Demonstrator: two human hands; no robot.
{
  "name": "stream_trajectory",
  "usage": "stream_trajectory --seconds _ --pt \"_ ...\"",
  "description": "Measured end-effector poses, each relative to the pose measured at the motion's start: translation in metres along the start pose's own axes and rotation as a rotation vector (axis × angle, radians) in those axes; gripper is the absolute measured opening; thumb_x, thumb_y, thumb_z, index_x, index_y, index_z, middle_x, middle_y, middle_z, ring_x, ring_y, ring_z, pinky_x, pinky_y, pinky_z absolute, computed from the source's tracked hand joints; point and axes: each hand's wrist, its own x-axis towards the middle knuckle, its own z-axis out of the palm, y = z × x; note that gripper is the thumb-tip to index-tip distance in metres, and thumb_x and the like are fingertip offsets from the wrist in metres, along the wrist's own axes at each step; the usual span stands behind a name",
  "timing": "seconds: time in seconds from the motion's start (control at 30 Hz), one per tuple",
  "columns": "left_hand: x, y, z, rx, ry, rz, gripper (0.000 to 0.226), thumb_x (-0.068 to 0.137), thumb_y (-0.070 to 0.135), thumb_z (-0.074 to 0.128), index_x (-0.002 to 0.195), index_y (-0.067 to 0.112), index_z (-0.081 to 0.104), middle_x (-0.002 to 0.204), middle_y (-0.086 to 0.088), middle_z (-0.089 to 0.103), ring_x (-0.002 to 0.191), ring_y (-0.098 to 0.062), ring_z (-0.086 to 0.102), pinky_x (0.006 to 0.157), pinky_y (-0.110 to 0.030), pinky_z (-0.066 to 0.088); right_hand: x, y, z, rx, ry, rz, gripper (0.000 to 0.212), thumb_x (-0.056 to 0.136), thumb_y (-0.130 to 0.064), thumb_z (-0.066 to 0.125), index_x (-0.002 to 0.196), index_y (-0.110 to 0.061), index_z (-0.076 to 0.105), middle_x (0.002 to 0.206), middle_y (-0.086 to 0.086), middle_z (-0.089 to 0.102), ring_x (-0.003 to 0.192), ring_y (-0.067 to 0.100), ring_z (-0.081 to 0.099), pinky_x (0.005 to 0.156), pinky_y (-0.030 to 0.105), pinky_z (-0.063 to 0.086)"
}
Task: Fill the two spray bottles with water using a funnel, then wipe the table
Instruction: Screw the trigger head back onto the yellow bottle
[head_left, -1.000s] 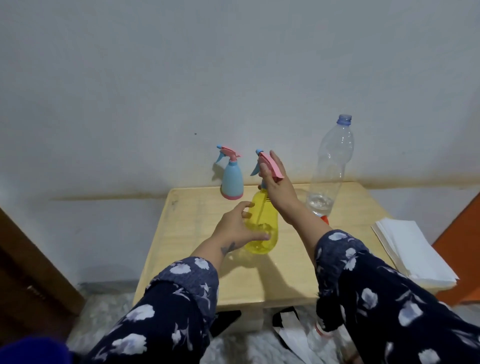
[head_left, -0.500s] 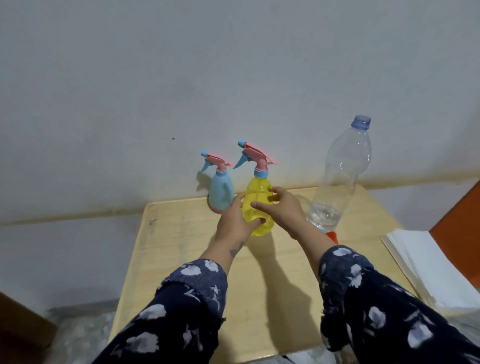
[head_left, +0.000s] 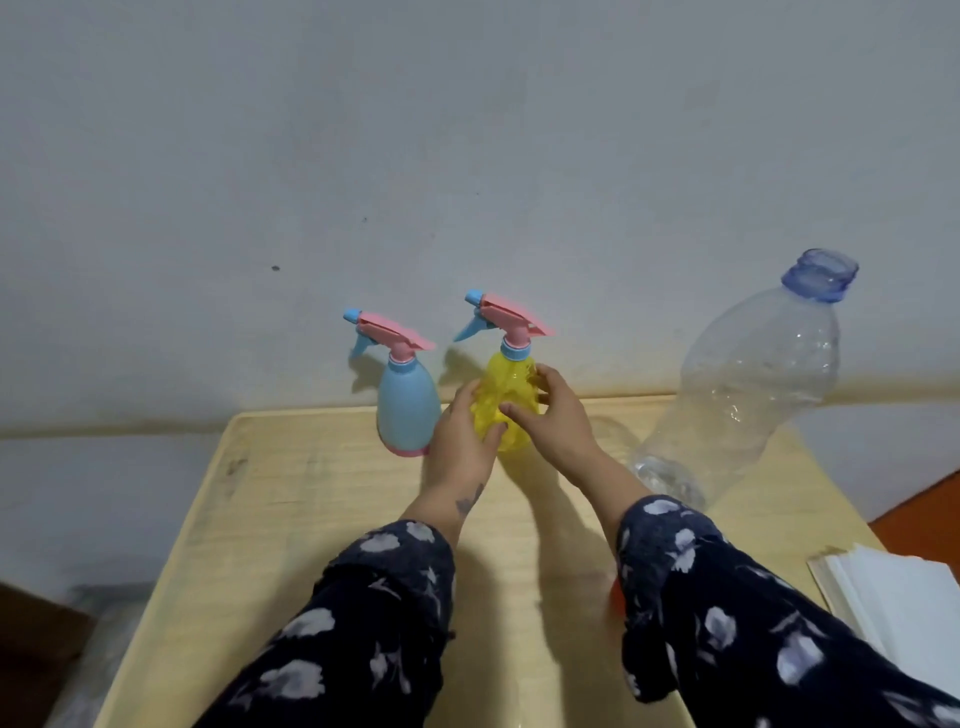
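Note:
A yellow spray bottle (head_left: 503, 395) with a pink and blue trigger head stands at the back of the pale wooden table (head_left: 291, 519), close to the wall. My left hand (head_left: 462, 441) wraps its left side and my right hand (head_left: 553, 421) its right side. Just to its left stands a light blue spray bottle (head_left: 408, 402) with the same kind of head, untouched. A large clear plastic water bottle (head_left: 748, 395) with no cap and a little water at its bottom stands to the right. Something orange (head_left: 617, 597) peeks out beside my right sleeve; I cannot tell what it is.
A stack of white paper towels (head_left: 904, 608) lies at the table's right edge. The grey wall rises directly behind the bottles. An orange surface (head_left: 924, 519) shows at the far right, and dark furniture (head_left: 31, 639) at the lower left.
The yellow bottle went from the middle of the table to the back, beside the blue one. My right hand dropped from its trigger head to its body. The view has come closer.

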Motion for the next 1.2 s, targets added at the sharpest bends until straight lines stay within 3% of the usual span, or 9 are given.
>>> stream_trajectory --seconds 0.13,0.3,0.4,0.47,0.53,0.67,0.8,1.03,1.2 --pt "0.009 -0.006 0.009 -0.028 0.041 -0.002 0.052 0.088 0.022 0.066 0.132 0.038 0.043 0.126 0.008 0.062 0.116 -0.013 0.059 0.098 -0.043 0.050 0.011 0.008 0.002 -0.001 0.005 -0.026 0.056 0.081 -0.016 0.073 0.132 -0.017 0.048 0.116 -0.004 0.060 0.100 0.008 0.054 0.087 0.024 0.043" --pt "0.008 -0.007 0.010 -0.032 0.040 0.006 0.055 0.091 0.020 0.063 0.140 0.033 0.041 0.130 0.007 0.060 0.118 -0.010 0.057 0.101 -0.041 0.049 0.016 0.010 0.003 -0.008 -0.003 -0.045 0.054 0.084 -0.016 0.070 0.133 -0.017 0.049 0.109 -0.009 0.056 0.099 0.007 0.053 0.088 0.025 0.044" --pt "0.004 -0.004 0.005 0.019 -0.019 0.011 0.068 0.089 0.017 0.067 0.147 0.031 0.034 0.138 0.004 0.055 0.125 -0.012 0.052 0.105 -0.040 0.045 0.010 0.007 0.002 -0.007 -0.044 -0.016 0.069 0.083 -0.022 0.072 0.144 -0.016 0.038 0.133 0.000 0.055 0.119 0.017 0.053 0.103 0.034 0.043" --pt "-0.001 -0.002 0.001 0.083 -0.050 -0.020 0.077 0.088 0.016 0.069 0.151 0.025 0.026 0.147 -0.002 0.046 0.134 -0.018 0.045 0.110 -0.040 0.040 0.002 0.003 -0.001 -0.028 -0.075 0.036 0.085 0.085 -0.026 0.071 0.152 -0.014 0.021 0.152 0.006 0.037 0.138 0.021 0.038 0.111 0.036 0.035" --pt "-0.010 -0.003 -0.002 0.119 -0.049 -0.027 0.075 0.085 0.015 0.070 0.149 0.020 0.031 0.145 -0.006 0.046 0.133 -0.022 0.045 0.109 -0.039 0.040 -0.011 -0.002 -0.005 -0.052 -0.097 0.071 0.084 0.087 -0.022 0.067 0.152 -0.011 0.016 0.155 0.010 0.032 0.141 0.023 0.034 0.111 0.032 0.033" --pt "-0.036 0.001 -0.014 0.197 -0.058 0.022 0.054 0.084 0.012 0.067 0.135 0.020 0.050 0.134 -0.003 0.054 0.118 -0.020 0.056 0.098 -0.035 0.047 -0.048 -0.014 -0.019 -0.097 -0.174 0.044 0.059 0.091 -0.013 0.060 0.144 -0.009 0.034 0.136 0.009 0.051 0.125 0.025 0.049 0.085 0.022 0.036" --pt "-0.068 0.014 -0.019 0.202 -0.082 0.055 0.042 0.088 0.010 0.063 0.129 0.018 0.056 0.131 -0.002 0.056 0.103 -0.015 0.055 0.090 -0.029 0.044 -0.091 -0.013 -0.033 -0.153 -0.175 0.053 0.059 0.093 -0.018 0.057 0.146 -0.016 0.034 0.137 0.009 0.052 0.127 0.024 0.049 0.102 0.034 0.041" --pt "-0.121 0.069 0.010 0.117 -0.149 0.174 0.039 0.093 0.022 0.061 0.131 0.015 0.053 0.134 -0.002 0.055 0.117 -0.023 0.055 0.094 -0.032 0.044 -0.172 0.011 -0.097 -0.218 -0.066 0.071 0.044 0.092 -0.014 0.054 0.135 -0.014 0.048 0.112 0.003 0.059 0.108 0.021 0.058 0.088 0.028 0.043" --pt "-0.129 0.118 0.050 0.017 -0.160 0.191 0.068 0.087 0.032 0.070 0.143 0.015 0.037 0.146 -0.003 0.042 0.129 -0.024 0.046 0.107 -0.039 0.040 -0.199 0.061 -0.158 -0.452 -0.016 0.177 0.039 0.091 -0.019 0.055 0.129 -0.016 0.054 0.124 0.007 0.060 0.106 0.024 0.058 0.091 0.033 0.045"
